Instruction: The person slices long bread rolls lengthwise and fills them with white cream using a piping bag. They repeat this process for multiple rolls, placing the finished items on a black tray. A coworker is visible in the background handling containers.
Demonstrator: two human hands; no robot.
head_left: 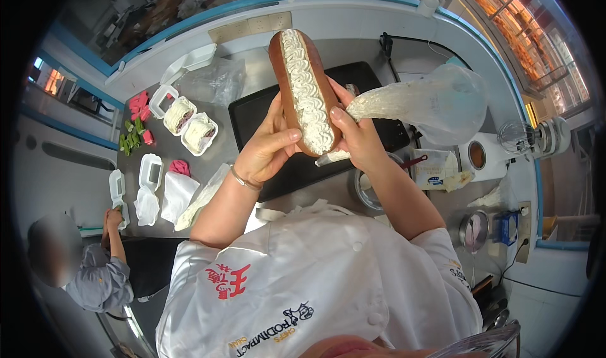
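A long brown bread roll (290, 99) is raised over the black baking tray (246, 121). Swirls of white piped cream (306, 93) run down its top. My left hand (273, 137) grips the roll's near left side, thumb near the cream. On the other side, my right hand (361, 138) steadies the roll and also holds a clear piping bag (416, 105) across the palm. The bag's full end bulges out to the right, and its cream-smeared tip (331, 158) pokes out below the roll. The fingers under the roll are partly hidden.
Left on the steel table, an open foam box (211, 134) holds cream-topped portions; more foam boxes (150, 172) and pink and green pieces (131, 136) lie nearby. A metal bowl (367, 190), a mixer with whisk (536, 137) and a co-worker (98, 276) flank me.
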